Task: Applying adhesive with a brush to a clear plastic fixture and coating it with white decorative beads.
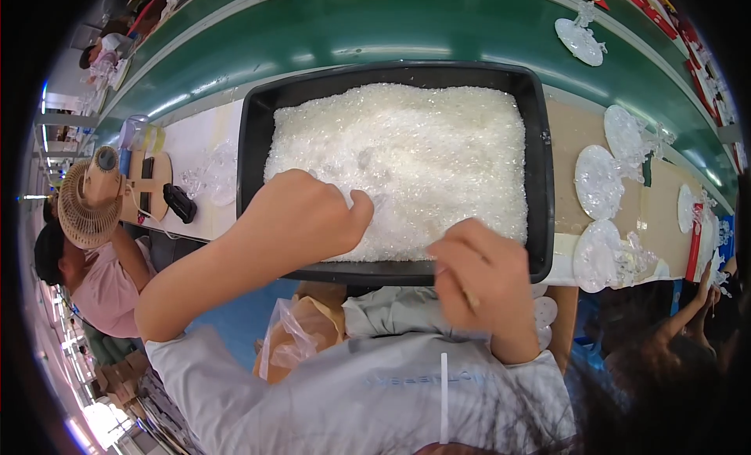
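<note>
Granules [438, 142] lie heaped in the black tray [540, 181]; the left hand [309, 212] curls over its left half, the blurred right hand [485, 279] bends over its near rim. Whether either pinches anything, I cannot tell. Likely step: handling granules; next calls for careful fingertips.

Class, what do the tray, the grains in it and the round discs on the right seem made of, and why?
Tray: probably black plastic, satin, with smooth rounded corners.
Grains: glittering, whitish, perhaps glass or clear plastic; sparkle alone can't settle it.
Round discs: sparkly, whitish surface, maybe plastic or glass.
</note>
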A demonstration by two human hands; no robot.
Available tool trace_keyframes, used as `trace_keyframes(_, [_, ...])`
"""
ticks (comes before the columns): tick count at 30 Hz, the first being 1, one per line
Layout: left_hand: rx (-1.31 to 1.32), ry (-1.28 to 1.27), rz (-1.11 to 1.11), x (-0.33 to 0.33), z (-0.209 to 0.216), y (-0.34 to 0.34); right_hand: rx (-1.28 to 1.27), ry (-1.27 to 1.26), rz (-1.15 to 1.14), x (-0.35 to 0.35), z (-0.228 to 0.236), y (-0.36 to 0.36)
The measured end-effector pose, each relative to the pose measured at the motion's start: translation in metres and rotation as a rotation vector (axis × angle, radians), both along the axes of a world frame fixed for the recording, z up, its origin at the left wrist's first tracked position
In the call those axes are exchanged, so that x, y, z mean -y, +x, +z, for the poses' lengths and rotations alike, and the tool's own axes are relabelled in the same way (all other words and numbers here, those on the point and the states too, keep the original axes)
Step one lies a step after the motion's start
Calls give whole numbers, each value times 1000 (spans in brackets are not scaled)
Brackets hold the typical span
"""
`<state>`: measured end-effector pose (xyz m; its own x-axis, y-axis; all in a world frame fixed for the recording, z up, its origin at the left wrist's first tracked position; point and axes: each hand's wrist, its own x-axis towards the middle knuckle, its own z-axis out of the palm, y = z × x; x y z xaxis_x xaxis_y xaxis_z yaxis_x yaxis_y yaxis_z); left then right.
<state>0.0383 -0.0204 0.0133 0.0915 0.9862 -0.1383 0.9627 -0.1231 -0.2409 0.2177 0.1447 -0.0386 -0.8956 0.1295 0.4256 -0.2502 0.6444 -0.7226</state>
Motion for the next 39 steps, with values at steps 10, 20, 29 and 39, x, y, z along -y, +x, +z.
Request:
trace_keyframes(10, [167,-163,279,-12,24,16,-84,33,-128,14,-4,-7])
trace_keyframes(20, [204,-121,261,-7,21,0,-84,-200,95,22,-9,-15])
trace_keyframes(29, [295,-26,303,-18,10,11,151,-62,98,5,-4,-7])
trace_keyframes(39, [225,51,415,-19,0,11,213,-71,55,5,-2,-2])
